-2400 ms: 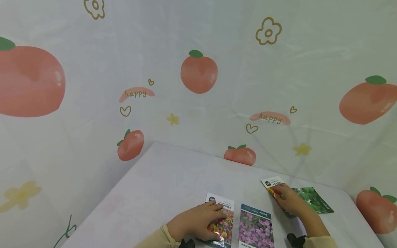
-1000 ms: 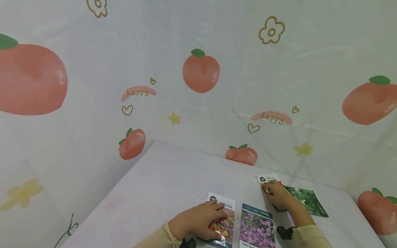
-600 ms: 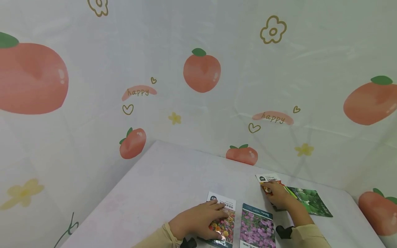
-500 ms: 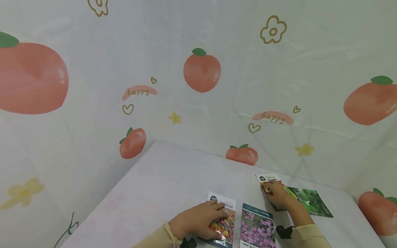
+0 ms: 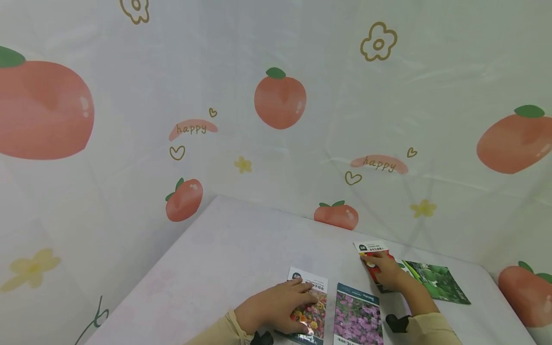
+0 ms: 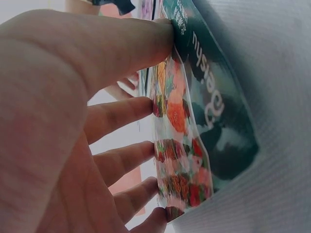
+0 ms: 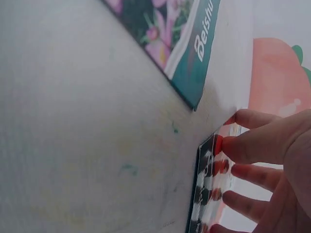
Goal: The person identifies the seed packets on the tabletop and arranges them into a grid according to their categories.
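Observation:
My left hand [image 5: 278, 306] rests with spread fingers on a seed packet with orange and red flowers [image 5: 318, 314]. In the left wrist view its fingertips touch the packet face [image 6: 177, 114], and the thumb lies at the dark green band. My right hand [image 5: 388, 273] presses its fingertips on a red seed packet with a white top [image 5: 372, 247]; most of that packet is hidden under the hand. A green-leaf packet [image 5: 440, 280] lies right of it, partly behind the right hand and forearm. Between the hands lies a purple-flower packet [image 5: 357, 314], untouched.
A white table [image 5: 207, 268] carries all the packets. Its far edge meets a pale wall cloth [image 5: 276, 177] printed with peaches, hearts and flowers. The purple and orange packets run off the bottom of the head view.
Over the last two seconds my right hand has shifted left and away with the red packet. The green-leaf packet now lies further right, showing more of itself. My left hand stays still.

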`<state>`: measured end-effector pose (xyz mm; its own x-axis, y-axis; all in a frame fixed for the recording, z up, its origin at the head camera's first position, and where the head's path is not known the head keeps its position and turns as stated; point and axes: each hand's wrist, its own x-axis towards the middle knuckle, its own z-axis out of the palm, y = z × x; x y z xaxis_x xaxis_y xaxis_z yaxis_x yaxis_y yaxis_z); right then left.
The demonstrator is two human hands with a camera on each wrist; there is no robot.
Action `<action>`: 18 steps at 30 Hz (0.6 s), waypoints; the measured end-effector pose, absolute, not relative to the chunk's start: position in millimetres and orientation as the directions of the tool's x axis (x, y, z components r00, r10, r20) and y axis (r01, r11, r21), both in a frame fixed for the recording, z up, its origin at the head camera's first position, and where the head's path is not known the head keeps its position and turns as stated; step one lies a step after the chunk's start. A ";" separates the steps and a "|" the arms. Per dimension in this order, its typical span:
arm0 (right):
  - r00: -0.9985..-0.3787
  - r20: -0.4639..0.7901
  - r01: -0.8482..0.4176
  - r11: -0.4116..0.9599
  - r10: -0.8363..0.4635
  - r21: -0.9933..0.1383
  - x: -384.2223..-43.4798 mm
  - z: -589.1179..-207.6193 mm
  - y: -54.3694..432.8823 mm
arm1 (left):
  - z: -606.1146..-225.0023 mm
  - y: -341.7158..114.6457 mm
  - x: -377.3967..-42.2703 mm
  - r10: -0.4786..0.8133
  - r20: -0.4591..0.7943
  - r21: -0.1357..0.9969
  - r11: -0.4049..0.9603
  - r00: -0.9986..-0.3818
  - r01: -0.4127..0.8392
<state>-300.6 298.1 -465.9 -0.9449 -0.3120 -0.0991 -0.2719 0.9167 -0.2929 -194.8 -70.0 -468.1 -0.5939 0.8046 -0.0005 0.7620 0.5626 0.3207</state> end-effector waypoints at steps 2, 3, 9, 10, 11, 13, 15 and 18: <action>-0.944 -0.127 -0.255 0.920 -0.304 -0.299 -300.3 -464.8 298.2 | -468.2 -70.1 -194.7 0.804 -0.003 0.322 0.563 -0.594 0.761; -0.944 -0.142 -0.245 0.920 -0.299 -0.304 -300.1 -464.6 298.3 | -468.2 -70.1 -194.5 0.803 -0.005 0.322 0.565 -0.596 0.760; -0.940 -0.155 -0.247 0.920 -0.304 -0.303 -299.6 -463.9 298.2 | -468.6 -69.7 -193.4 0.795 -0.017 0.327 0.577 -0.606 0.748; -0.939 -0.144 -0.262 0.919 -0.314 -0.294 -299.7 -464.0 298.4 | -468.7 -69.7 -193.3 0.795 -0.017 0.327 0.577 -0.606 0.748; -0.938 -0.131 -0.274 0.918 -0.321 -0.288 -299.8 -464.2 298.7 | -468.8 -69.7 -193.3 0.796 -0.016 0.324 0.577 -0.605 0.750; -0.934 -0.104 -0.304 0.913 -0.343 -0.273 -300.6 -465.1 299.8 | -469.0 -69.7 -193.5 0.797 -0.017 0.323 0.576 -0.604 0.751; -0.928 -0.074 -0.334 0.905 -0.364 -0.264 -300.9 -465.8 300.9 | -469.3 -69.7 -194.0 0.799 -0.016 0.321 0.573 -0.601 0.754; -0.923 -0.039 -0.361 0.895 -0.383 -0.262 -301.2 -467.1 301.8 | -470.4 -69.5 -195.0 0.800 -0.016 0.324 0.572 -0.600 0.754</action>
